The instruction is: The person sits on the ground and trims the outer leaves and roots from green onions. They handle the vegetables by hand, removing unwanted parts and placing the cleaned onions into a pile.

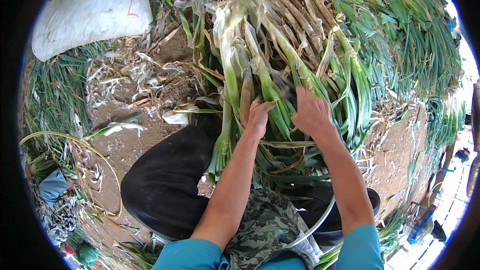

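A large heap of long green onions [277,56], roots at the far end and green leaves towards me, lies between my knees. My left hand [258,118] is closed around a brownish stalk [246,93] and leaves near the heap's lower middle. Close by on the right, my right hand [311,112] is curled over the leaves, its back to the camera. A dark, blurred thing [288,89] shows beside its fingers; what it is, and whether the hand grips it, I cannot tell. Pale peeled-looking stalks [228,56] lie at the heap's left side.
A white woven plastic sack [93,11] lies at upper left. Peeled husks [142,78] litter the soil. More green onions [405,37] are piled at right and far left. A thin yellowish hoop [112,168] stands at left, near another person's blue sleeve [53,187].
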`<control>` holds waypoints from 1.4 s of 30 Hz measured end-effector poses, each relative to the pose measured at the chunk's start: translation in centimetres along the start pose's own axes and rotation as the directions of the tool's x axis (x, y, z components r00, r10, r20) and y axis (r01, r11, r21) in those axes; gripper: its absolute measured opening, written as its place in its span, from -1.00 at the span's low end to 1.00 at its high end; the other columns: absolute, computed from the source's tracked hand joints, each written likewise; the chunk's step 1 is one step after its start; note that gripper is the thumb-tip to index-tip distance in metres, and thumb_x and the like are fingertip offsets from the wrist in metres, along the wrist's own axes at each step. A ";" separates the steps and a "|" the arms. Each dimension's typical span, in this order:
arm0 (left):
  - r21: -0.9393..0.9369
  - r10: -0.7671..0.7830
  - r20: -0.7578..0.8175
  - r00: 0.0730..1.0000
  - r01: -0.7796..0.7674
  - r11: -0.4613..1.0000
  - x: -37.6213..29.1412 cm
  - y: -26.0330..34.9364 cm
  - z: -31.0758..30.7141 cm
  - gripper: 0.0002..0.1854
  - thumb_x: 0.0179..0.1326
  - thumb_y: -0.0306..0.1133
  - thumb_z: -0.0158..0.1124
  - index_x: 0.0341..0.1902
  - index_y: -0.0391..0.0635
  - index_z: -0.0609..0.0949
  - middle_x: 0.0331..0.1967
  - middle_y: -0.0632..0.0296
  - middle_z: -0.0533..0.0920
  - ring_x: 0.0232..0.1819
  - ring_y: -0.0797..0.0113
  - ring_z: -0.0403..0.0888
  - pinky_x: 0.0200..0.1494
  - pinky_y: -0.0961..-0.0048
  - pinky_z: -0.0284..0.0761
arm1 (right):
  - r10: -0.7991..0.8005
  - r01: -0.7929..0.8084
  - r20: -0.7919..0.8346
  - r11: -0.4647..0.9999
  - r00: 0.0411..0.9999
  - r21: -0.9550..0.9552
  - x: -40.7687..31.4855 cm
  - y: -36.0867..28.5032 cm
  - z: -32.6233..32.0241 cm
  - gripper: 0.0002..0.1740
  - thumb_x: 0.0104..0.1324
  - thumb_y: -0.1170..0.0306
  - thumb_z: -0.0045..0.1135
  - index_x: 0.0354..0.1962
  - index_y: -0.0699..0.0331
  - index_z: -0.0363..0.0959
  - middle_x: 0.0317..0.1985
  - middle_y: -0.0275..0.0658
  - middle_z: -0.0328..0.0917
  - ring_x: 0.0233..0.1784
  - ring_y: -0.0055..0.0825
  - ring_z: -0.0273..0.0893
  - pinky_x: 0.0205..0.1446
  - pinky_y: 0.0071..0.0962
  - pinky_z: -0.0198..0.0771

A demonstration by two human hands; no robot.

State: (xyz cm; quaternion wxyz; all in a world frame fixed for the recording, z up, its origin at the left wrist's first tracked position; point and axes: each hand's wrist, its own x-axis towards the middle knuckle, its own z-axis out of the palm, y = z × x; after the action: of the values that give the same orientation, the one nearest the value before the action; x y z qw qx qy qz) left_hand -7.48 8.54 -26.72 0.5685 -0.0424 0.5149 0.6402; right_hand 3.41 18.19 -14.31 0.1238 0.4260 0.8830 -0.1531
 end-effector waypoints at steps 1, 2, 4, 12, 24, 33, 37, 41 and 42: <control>-0.009 0.009 -0.011 1.000 -0.009 1.000 -0.4 0.2 0.4 -0.54 0.17 -0.46 0.28 0.19 -0.20 0.56 -0.01 0.22 0.63 0.02 0.33 0.55 0.14 0.34 0.44 | 0.001 -0.001 -0.003 1.000 1.000 -0.009 1.9 -0.5 0.0 -0.59 0.08 0.51 0.11 -0.07 0.30 0.34 -0.15 0.06 0.62 -0.03 0.12 0.61 0.05 0.02 0.47; -0.016 0.021 -0.025 0.999 -0.022 1.000 -0.8 0.5 0.6 -0.55 0.18 -0.45 0.28 0.19 -0.20 0.56 -0.03 0.23 0.62 0.01 0.33 0.54 0.14 0.34 0.43 | -0.002 0.002 -0.007 1.000 1.000 -0.015 4.0 -1.1 0.1 -0.62 0.10 0.49 0.11 -0.08 0.29 0.33 -0.16 0.05 0.63 -0.03 0.10 0.62 0.05 0.02 0.46; -0.047 0.012 -0.018 1.000 -0.012 0.999 -0.8 0.6 0.1 -0.55 0.18 -0.45 0.26 0.18 -0.19 0.56 -0.05 0.23 0.62 -0.01 0.33 0.53 0.13 0.33 0.43 | -0.018 0.018 0.013 1.000 1.000 -0.015 4.9 -2.1 -0.3 -0.64 0.12 0.48 0.11 -0.09 0.29 0.34 -0.17 0.04 0.64 -0.03 0.08 0.63 0.06 0.02 0.45; -0.255 -0.035 0.036 0.999 0.043 0.966 0.4 -0.3 -1.2 -0.50 0.16 -0.41 0.19 0.23 -0.20 0.53 -0.03 0.20 0.60 -0.01 0.28 0.52 0.14 0.34 0.42 | -0.019 0.019 0.119 1.000 0.993 0.004 -6.6 0.3 0.8 -0.44 0.01 0.51 0.17 0.04 0.31 0.34 -0.21 0.09 0.62 -0.09 0.15 0.60 0.00 0.03 0.45; -0.191 -0.001 0.013 1.000 0.003 0.982 -0.1 0.0 -1.3 -0.47 0.21 -0.22 0.43 0.22 -0.13 0.54 0.08 0.25 0.58 0.24 0.33 0.43 0.37 0.28 0.21 | 0.018 -0.017 0.028 0.999 0.999 -0.050 11.6 -5.2 -2.5 -0.54 0.13 0.47 0.15 0.01 0.31 0.32 -0.15 0.07 0.65 0.01 0.12 0.63 0.14 0.03 0.45; 0.865 0.750 0.148 0.645 -0.452 0.219 -4.7 2.3 2.6 -0.34 0.33 -0.35 0.35 0.43 -0.25 0.32 0.30 -0.05 0.45 0.25 0.15 0.48 0.36 0.24 0.37 | 0.258 -0.255 -0.109 0.966 0.960 0.046 5.7 3.6 1.2 -0.16 0.09 0.20 0.37 0.27 0.31 0.23 0.03 0.16 0.59 0.13 0.15 0.55 0.25 0.00 0.41; 0.088 0.179 0.000 0.984 -0.179 0.980 -0.6 -0.7 4.4 -0.36 0.36 -0.28 0.36 0.41 -0.20 0.34 0.26 0.04 0.50 0.22 0.23 0.49 0.25 0.26 0.43 | 0.245 -0.230 0.023 0.868 0.969 0.441 5.4 4.2 1.5 -0.27 0.04 0.26 0.29 0.19 0.33 0.37 -0.01 0.18 0.62 0.12 0.09 0.58 0.25 -0.11 0.44; 0.030 0.095 0.062 0.994 -0.097 0.995 0.1 -0.2 4.7 -0.31 0.31 -0.25 0.44 0.41 -0.17 0.34 0.18 0.10 0.57 0.12 0.31 0.56 0.10 0.39 0.47 | 0.189 -0.236 0.142 0.817 0.972 0.526 3.6 4.9 0.7 -0.32 0.00 0.25 0.31 0.11 0.31 0.43 -0.16 0.12 0.66 -0.05 0.08 0.62 0.11 -0.16 0.50; 0.037 0.090 0.023 0.996 -0.091 0.995 0.2 -0.4 4.8 -0.32 0.30 -0.26 0.45 0.40 -0.16 0.35 0.15 0.12 0.59 0.10 0.32 0.57 0.08 0.39 0.48 | 0.183 -0.234 0.150 0.833 0.972 0.501 3.1 5.0 0.3 -0.33 0.00 0.26 0.30 0.10 0.31 0.42 -0.18 0.12 0.66 -0.07 0.08 0.63 0.08 -0.15 0.50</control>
State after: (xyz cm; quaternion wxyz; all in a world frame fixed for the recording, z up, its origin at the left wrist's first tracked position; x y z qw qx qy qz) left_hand -4.72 12.06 -24.83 0.5449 -0.0015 0.5223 0.6559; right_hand 5.54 23.22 -16.46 0.0631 0.5296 0.7509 -0.3894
